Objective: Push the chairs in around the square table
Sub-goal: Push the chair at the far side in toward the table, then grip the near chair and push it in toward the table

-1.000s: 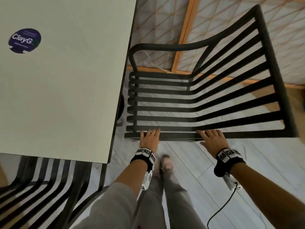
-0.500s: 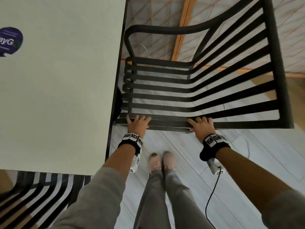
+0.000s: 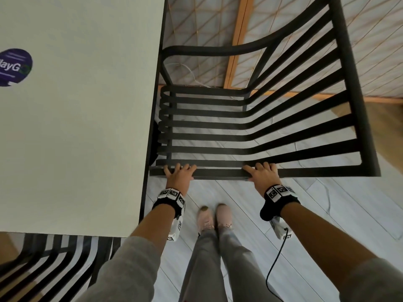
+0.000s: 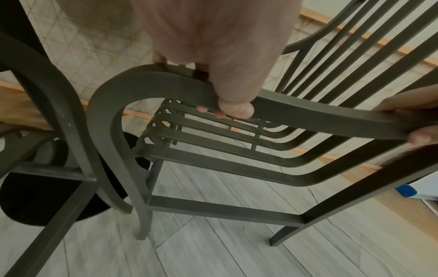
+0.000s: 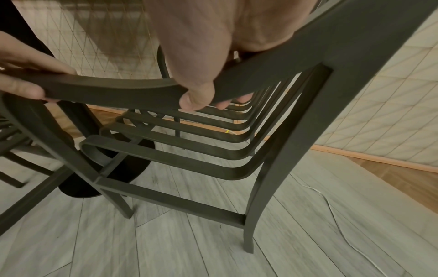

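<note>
From my head view, my left hand point(image 3: 179, 175) and right hand point(image 3: 261, 175) grip the armrest of the black slatted chair point(image 3: 239, 136), which stands at the right edge of the square bench point(image 3: 82, 118), its seat front just under that edge. At my left wrist, my fingers point(image 4: 222, 113) curl under the rail. At my right wrist, my thumb point(image 5: 196, 97) and fingers wrap the same rail.
</note>
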Available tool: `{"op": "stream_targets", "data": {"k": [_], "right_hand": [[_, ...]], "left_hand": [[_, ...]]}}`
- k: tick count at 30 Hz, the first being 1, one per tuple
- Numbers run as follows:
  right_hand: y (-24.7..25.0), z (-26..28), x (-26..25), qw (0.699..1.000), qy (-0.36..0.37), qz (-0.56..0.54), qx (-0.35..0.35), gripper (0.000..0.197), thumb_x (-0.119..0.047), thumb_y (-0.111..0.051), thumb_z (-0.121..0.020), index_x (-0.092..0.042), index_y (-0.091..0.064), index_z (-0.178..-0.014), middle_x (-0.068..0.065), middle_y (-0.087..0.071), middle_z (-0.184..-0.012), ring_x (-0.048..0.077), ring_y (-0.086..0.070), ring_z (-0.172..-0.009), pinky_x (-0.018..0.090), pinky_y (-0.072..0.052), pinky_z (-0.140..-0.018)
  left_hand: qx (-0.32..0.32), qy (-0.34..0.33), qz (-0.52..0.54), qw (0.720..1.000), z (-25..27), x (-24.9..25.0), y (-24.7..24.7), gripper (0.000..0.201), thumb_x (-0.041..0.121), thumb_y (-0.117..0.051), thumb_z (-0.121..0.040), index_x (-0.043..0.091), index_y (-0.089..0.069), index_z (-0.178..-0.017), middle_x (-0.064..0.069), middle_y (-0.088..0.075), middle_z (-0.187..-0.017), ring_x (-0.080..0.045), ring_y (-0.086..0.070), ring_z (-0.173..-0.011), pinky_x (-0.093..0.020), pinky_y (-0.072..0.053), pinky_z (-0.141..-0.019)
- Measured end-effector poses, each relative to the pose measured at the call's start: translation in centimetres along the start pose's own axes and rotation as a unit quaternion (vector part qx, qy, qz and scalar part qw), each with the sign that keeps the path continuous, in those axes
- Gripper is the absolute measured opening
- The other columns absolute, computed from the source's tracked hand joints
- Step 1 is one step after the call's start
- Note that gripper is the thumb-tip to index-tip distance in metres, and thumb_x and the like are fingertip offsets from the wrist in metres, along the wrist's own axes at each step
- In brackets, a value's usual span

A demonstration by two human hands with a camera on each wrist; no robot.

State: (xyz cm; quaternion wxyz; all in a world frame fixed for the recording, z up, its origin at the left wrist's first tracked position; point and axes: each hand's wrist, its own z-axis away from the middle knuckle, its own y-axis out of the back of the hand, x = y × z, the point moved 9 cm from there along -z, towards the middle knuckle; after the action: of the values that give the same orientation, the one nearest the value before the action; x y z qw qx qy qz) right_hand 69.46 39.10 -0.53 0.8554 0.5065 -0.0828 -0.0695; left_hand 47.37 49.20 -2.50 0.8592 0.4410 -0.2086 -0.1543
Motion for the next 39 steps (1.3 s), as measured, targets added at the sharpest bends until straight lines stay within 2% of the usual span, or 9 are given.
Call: {"op": "stream_targets", "data": {"k": [5,9,13,17,20,25,30,35,39], "right_hand": [[0.7,-1.0,0.4,1.000,-0.007,-0.003,0.008,0.043,-0.033,-0.050,-0.093,-0.031,-0.039,-0.134,0.010,-0.060,-0.118,0.033,-0.051,-0.110,0.047,-0.033,-0.099],[0.9,-0.5,0.1,1.000,-0.014,-0.013,0.011,0.045,-0.033,-0.052,-0.092,-0.028,-0.039,-0.134,0.012,-0.057,-0.121,0.035,-0.049,-0.113,0.048,-0.035,-0.100],[1.8,0.8,-0.5,0.999,-0.008,-0.025,0.032,0.050,-0.039,-0.054,-0.089,-0.027,-0.037,-0.134,0.008,-0.053,-0.129,0.032,-0.044,-0.122,0.050,-0.032,-0.107],[3.0,2.7,-2.0,0.998,0.014,-0.053,0.037,0.056,-0.035,-0.054,-0.090,-0.024,-0.032,-0.140,0.007,-0.047,-0.139,0.030,-0.038,-0.132,0.049,-0.027,-0.114],[4.1,4.4,-3.2,0.997,0.029,-0.062,0.032,0.058,-0.031,-0.055,-0.090,-0.025,-0.030,-0.142,0.007,-0.041,-0.144,0.030,-0.033,-0.136,0.048,-0.028,-0.114],[5.6,9.6,-5.7,0.994,0.039,-0.076,0.065,0.053,-0.026,-0.054,-0.091,-0.025,-0.033,-0.139,0.007,-0.040,-0.147,0.028,-0.033,-0.137,0.049,-0.029,-0.113],[4.5,16.8,-9.3,0.992,0.050,-0.095,0.068,0.050,-0.028,-0.054,-0.090,-0.023,-0.036,-0.137,0.009,-0.042,-0.144,0.029,-0.038,-0.132,0.049,-0.036,-0.108],[3.6,22.6,-15.1,0.994,0.086,-0.069,0.028,0.052,-0.029,-0.053,-0.090,-0.020,-0.034,-0.138,0.010,-0.039,-0.144,0.029,-0.039,-0.130,0.046,-0.038,-0.106],[3.5,25.5,-21.1,0.990,0.118,-0.074,0.009,0.055,-0.026,-0.053,-0.090,-0.023,-0.032,-0.140,0.008,-0.035,-0.147,0.027,-0.036,-0.134,0.043,-0.033,-0.109]], "left_hand": [[0.025,0.002,0.010,1.000,-0.5,0.2,1.2,0.049,-0.001,-0.052,-0.089,0.024,-0.048,-0.131,0.000,-0.057,-0.127,-0.027,-0.042,-0.128,-0.069,-0.009,-0.115],[0.057,0.016,0.018,0.998,0.0,-0.3,1.1,0.054,-0.001,-0.056,-0.087,0.024,-0.047,-0.134,-0.001,-0.057,-0.130,-0.027,-0.042,-0.131,-0.067,-0.004,-0.116],[0.101,0.022,0.024,0.994,1.5,-0.8,1.0,0.062,0.007,-0.061,-0.088,0.026,-0.039,-0.142,0.000,-0.048,-0.144,-0.024,-0.035,-0.140,-0.063,-0.015,-0.118],[0.098,0.018,0.043,0.994,3.4,-0.6,1.0,0.074,-0.004,-0.058,-0.085,0.023,-0.028,-0.148,0.000,-0.028,-0.159,-0.024,-0.019,-0.149,-0.055,-0.024,-0.119],[0.071,0.015,0.051,0.996,5.8,-0.5,0.5,0.079,-0.007,-0.057,-0.082,0.021,-0.027,-0.150,-0.002,-0.022,-0.161,-0.026,-0.017,-0.149,-0.051,-0.025,-0.119],[0.085,0.022,0.079,0.993,12.7,-0.3,-1.3,0.078,-0.009,-0.054,-0.081,0.019,-0.029,-0.149,-0.003,-0.026,-0.159,-0.024,-0.023,-0.147,-0.043,-0.034,-0.116],[0.063,0.051,0.129,0.988,22.2,-0.5,-3.2,0.072,-0.013,-0.048,-0.080,0.019,-0.034,-0.143,-0.005,-0.030,-0.156,-0.026,-0.027,-0.144,-0.045,-0.037,-0.110],[0.064,0.057,0.199,0.976,31.0,-2.4,0.1,0.043,-0.003,-0.040,-0.089,0.012,-0.053,-0.128,-0.016,-0.054,-0.136,-0.035,-0.053,-0.122,-0.045,-0.046,-0.102],[0.018,0.029,0.233,0.972,38.0,-4.9,2.9,0.026,0.005,-0.047,-0.094,0.005,-0.066,-0.112,-0.015,-0.064,-0.125,-0.030,-0.059,-0.116,-0.034,-0.049,-0.098]]}}
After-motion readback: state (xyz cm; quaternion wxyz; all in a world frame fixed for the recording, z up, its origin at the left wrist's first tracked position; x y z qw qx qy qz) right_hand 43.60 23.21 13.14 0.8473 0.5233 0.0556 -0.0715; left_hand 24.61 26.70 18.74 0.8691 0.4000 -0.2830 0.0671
